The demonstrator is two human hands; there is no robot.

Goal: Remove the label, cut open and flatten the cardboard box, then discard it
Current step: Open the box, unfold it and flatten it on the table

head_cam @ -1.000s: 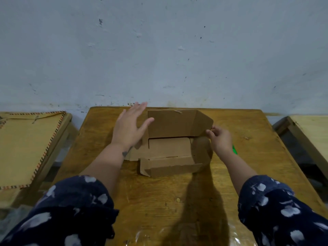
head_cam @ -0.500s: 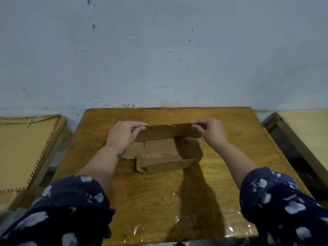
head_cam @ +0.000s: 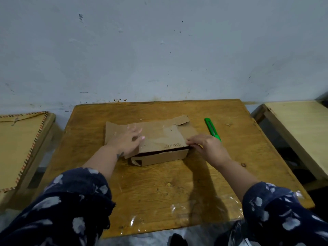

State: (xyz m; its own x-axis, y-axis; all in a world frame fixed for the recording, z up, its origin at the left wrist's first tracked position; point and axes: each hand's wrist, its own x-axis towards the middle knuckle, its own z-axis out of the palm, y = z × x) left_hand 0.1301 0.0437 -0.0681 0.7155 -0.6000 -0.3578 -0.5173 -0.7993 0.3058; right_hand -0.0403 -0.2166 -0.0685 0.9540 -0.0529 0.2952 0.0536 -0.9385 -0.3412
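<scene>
A brown cardboard box (head_cam: 159, 139) lies in the middle of the wooden table (head_cam: 159, 183), its lid folded down over the low front wall, with faint handwriting near the lid's front edge. My left hand (head_cam: 126, 141) presses flat on the lid's left part, fingers spread. Pinching the lid's front right corner is my right hand (head_cam: 205, 146). A green utility knife (head_cam: 212, 128) rests on the table just behind my right hand, its near end hidden by the hand.
Clear plastic film (head_cam: 177, 215) covers the table's near edge. A lower wooden stand with a striped-edged sheet (head_cam: 19, 148) is at the left. A pale wooden table (head_cam: 298, 125) stands at the right. A grey wall rises right behind.
The upright lid has been folded down toward me onto the box. Both hands came down with it. The green knife, mostly hidden before, now shows.
</scene>
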